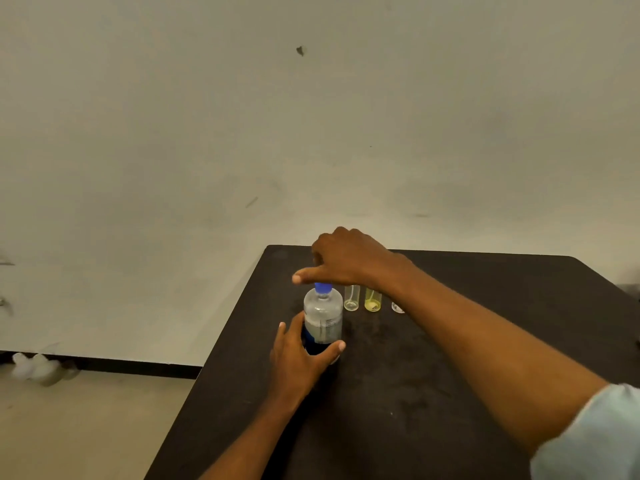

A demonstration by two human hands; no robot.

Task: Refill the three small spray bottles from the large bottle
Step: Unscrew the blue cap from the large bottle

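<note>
Both your hands are at the large bottle [323, 320], which stands upright on the dark table [450, 358] near its far left corner. Your left hand [299, 358] grips the bottle's lower body, over the dark blue label: the thumb wraps round the near side and the fingers reach round the far left side. Straight above that grip sits the blue cap [323, 287], on the bottle's neck. Your right hand [346, 259] hangs over the cap, thumb [304, 278] stretched straight out to the left past it, the other fingers bent down behind. Whether those fingers pinch the cap or only hover against it cannot be told from here.

Just right of your grip, a little farther back, stands the clear spray bottle [351, 300], with a thin tube showing inside. Next beyond it is the yellow spray bottle [373, 301], close beside but not touching. Farther right again, a third small bottle [397, 307] shows only its base, the rest covered by your right forearm. The tops of all three are hidden under your right wrist.

Far left of the grip, down on the floor by the wall, lie some blurred white containers [34, 368].
</note>
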